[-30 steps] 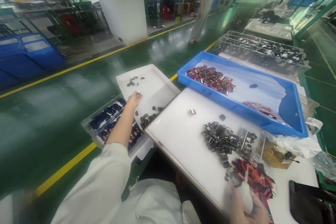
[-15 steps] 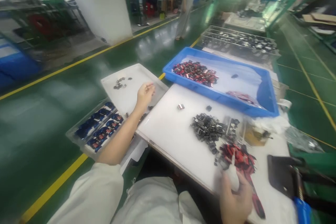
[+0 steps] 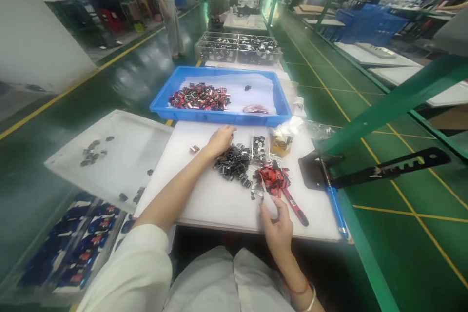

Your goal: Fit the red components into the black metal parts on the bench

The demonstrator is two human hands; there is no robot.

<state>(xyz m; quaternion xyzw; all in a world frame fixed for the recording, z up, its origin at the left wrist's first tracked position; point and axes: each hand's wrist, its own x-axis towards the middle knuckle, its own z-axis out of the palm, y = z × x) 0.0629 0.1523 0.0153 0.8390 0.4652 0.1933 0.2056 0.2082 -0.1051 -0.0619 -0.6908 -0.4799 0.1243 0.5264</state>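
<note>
My left hand (image 3: 220, 141) reaches over the back of the white worktop, at the upper edge of a heap of small black parts (image 3: 234, 163). Its fingertips are pressed together, and what is between them is too small to make out. Near the front of the board, my right hand (image 3: 278, 224) is closed around a small white squeeze bottle (image 3: 269, 204) with a thin nozzle. That nozzle points up toward a pile of red and black pieces (image 3: 273, 178). A red-handled tool (image 3: 295, 207) lies beside the pile. One red and silver part (image 3: 194, 148) sits alone left of my left hand.
Behind the worktop (image 3: 175, 200) stands a blue tray (image 3: 219, 116) of red and black parts. A clear box (image 3: 259, 148) holds dark parts. At left are a white tray (image 3: 120, 156) and a box of blue items (image 3: 80, 239). A green post (image 3: 395, 100) rises at right.
My left hand has moved right, from over the white tray to the black parts on the worktop. The view has turned right. My right hand still holds the squeeze bottle.
</note>
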